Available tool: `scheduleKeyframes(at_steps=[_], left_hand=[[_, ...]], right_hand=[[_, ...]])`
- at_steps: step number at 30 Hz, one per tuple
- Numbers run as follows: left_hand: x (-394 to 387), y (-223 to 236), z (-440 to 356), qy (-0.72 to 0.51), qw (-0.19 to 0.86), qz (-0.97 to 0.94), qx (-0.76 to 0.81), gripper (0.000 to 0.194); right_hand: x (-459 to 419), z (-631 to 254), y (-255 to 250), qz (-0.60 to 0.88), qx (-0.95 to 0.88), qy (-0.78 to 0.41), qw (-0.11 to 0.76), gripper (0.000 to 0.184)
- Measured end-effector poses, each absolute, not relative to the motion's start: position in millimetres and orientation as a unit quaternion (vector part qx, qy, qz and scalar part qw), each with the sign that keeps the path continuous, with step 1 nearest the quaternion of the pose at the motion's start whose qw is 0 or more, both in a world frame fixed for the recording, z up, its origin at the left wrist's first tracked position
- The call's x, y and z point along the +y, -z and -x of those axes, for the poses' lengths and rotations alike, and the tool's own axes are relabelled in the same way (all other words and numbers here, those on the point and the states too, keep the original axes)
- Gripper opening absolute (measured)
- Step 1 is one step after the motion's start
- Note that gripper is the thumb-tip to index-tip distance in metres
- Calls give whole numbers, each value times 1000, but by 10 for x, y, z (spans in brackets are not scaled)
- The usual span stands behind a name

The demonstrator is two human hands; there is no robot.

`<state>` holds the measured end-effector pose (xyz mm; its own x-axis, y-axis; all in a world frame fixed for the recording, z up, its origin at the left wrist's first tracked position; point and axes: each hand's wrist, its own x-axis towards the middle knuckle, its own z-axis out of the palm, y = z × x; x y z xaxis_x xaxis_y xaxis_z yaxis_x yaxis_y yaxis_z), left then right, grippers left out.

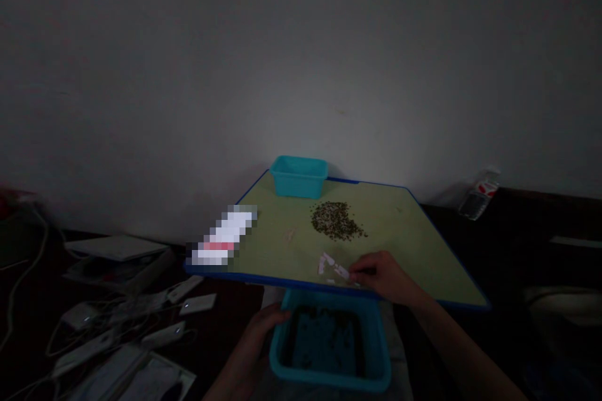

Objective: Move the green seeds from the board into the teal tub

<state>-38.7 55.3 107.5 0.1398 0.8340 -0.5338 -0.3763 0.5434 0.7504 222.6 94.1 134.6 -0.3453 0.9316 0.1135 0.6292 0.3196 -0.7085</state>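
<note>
My left hand [264,328] grips the left rim of a turquoise plastic basin [329,378], thumb over the edge. This basin sits low in front of the board, with dark bits scattered over its inside. At the near edge of the board, my right hand [382,276] has its fingers pinched together at the end of a small pale strip [342,272]. Other small whitish pieces [322,264] lie just left of these fingertips. Farther back is a spread pile of mixed dark and light grains [335,220]. The dim light hides fine detail.
The pale board [414,244] has a blue edge. A second turquoise basin [299,185] stands at its back left, and a phone-like bright rectangle [226,238], pixelated, lies at its left. White cables and power strips [162,333] clutter the lower left. A clear packet [480,195] is at right.
</note>
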Motion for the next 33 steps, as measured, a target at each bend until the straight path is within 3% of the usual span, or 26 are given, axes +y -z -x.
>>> scheduleKeyframes(at_steps=[4,9,13,23,33], left_hand=[[585,-984,416,-389,762,-248,455,15],[604,-823,454,-394,746,-276,460,15],[599,-786,424,-409,741,-283,452,20],[562,-906,350,-416,740,-269,455,18],[504,-1039,271,-420,733,-245,476,13]], right_hand=[[1026,-2443,-1404,523,-762,-258,282,25],[1327,-3032,-1421,623,-688,-161,335,33],[1627,-3383,-1352,682,-644,-113,327,35],[2022,-3170,-1279,711,-614,-189,287,25],[2004,-3014,-1110,685,-602,-240,332,27]])
